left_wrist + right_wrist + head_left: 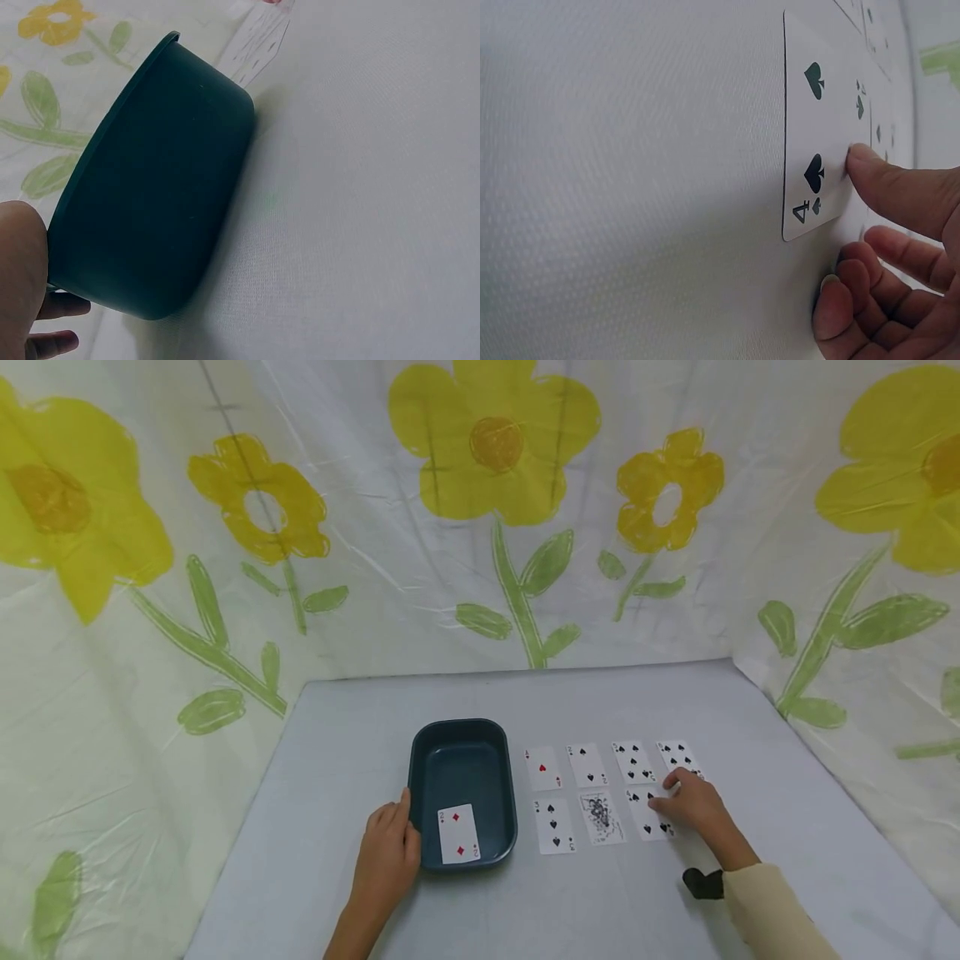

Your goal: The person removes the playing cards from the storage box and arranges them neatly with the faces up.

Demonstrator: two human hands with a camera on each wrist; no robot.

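Note:
My left hand (386, 852) grips the left side of a dark teal plastic tub (431, 727), its fingers at the rim in the left wrist view. Inside the tub a two of diamonds (457, 833) lies face up near the front. To the right, my right hand (697, 806) reaches over a four of spades (810, 127), the thumb touching the card's face. Its other fingers curl loosely beside the card's end, apart from the thumb. The four lies flat on the table, at the right end of the front row of cards.
Left of the four lie a joker (600, 818) and a three of spades (555, 827). Behind are an ace of hearts (542, 768), two of spades (587, 766), five of spades (633, 762) and a partly covered spade card (678, 752). A flower-print curtain (360, 610) borders the white table (360, 710).

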